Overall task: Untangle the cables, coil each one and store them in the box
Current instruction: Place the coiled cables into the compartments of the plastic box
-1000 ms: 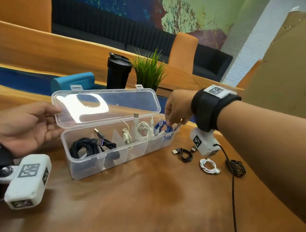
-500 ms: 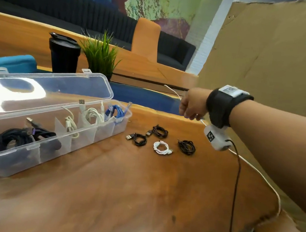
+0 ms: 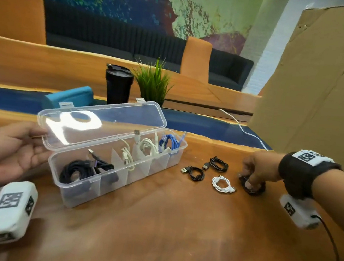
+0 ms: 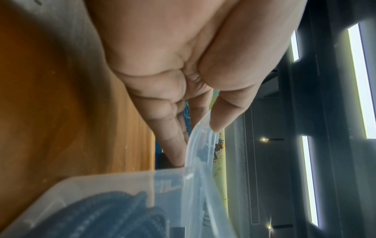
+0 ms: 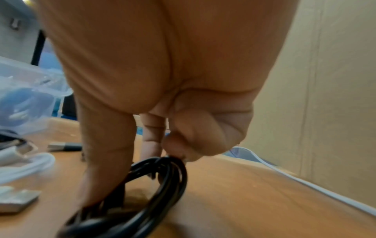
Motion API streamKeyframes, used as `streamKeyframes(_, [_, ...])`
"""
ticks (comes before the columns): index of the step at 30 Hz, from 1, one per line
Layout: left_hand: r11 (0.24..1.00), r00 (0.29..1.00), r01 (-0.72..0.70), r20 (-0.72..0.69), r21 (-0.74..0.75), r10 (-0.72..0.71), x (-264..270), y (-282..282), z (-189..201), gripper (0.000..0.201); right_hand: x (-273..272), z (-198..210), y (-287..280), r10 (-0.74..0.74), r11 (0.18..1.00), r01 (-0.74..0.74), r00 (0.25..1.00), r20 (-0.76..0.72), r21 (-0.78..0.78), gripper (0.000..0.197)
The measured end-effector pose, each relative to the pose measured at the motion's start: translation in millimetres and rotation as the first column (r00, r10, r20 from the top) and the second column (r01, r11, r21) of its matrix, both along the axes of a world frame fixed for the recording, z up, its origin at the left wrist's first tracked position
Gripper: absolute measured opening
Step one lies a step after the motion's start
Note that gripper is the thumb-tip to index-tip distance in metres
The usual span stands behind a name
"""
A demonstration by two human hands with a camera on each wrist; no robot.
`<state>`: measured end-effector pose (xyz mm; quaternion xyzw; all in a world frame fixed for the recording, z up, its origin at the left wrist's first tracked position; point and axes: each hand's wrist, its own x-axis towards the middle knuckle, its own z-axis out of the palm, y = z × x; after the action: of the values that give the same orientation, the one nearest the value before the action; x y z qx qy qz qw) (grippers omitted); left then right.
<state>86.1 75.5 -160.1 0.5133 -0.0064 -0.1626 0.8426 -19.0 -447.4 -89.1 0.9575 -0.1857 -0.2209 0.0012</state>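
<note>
Clear plastic box [image 3: 85, 193] sits on the wooden desk [image 3: 175, 239], lid [image 3: 111, 123] up and tilted back. L hand [image 3: 6, 149] holds the lid's near-left edge; the left wrist view shows the thumb [image 4: 221, 112] on one face of the rim and straight fingers [image 4: 173, 141] behind it, so it's a light pinch w/ the lid kept open. Box has dividers: big black coiled cable [image 3: 84, 168] in the nearest compartment, a white cable [image 3: 125, 156] in the next, another white coil [image 3: 147, 147] after that, blue cable [image 3: 168, 143] in the far-end compartment. R hand [image 3: 257, 169] is down on the desk well to the right of the box, thumb and curled fingers gripping a small black cable coil [image 5: 142, 193]; the coil's lower part looks to be touching the desk, can't tell for sure. Just left of that hand lies a white coil [image 3: 222, 184], then two more small black coils w/ USB plugs, one [image 3: 195, 173] nearer the box and one [image 3: 218, 164] behind it, all apart from each other. Behind the box: black tumbler [image 3: 118, 84], small green plant [image 3: 153, 80], teal pouch [image 3: 69, 98]. A cardboard sheet [image 3: 324, 84] stands at far right, w/ a loose white cord [image 3: 242, 128] running along its base.
</note>
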Motion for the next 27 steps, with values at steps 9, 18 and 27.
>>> streamKeyframes(9, [1.000, 0.998, -0.001, -0.061, 0.005, 0.001, -16, -1, 13, 0.026, -1, 32, 50, -0.285, 0.787, -0.025, 0.872, 0.399, 0.616, 0.032])
streamKeyframes(18, [0.999, 0.997, -0.041, -0.060, -0.002, 0.041, -24, -3, 19, 0.025, 21, 62, 187, -0.280, 0.452, -0.159, 0.909, 0.309, 0.878, 0.015])
streamKeyframes(27, [0.999, 0.997, -0.049, -0.058, 0.014, 0.049, -24, -2, 19, 0.035, 40, 34, 249, -0.115, 0.767, -0.206, 0.888, 0.446, 0.607, 0.014])
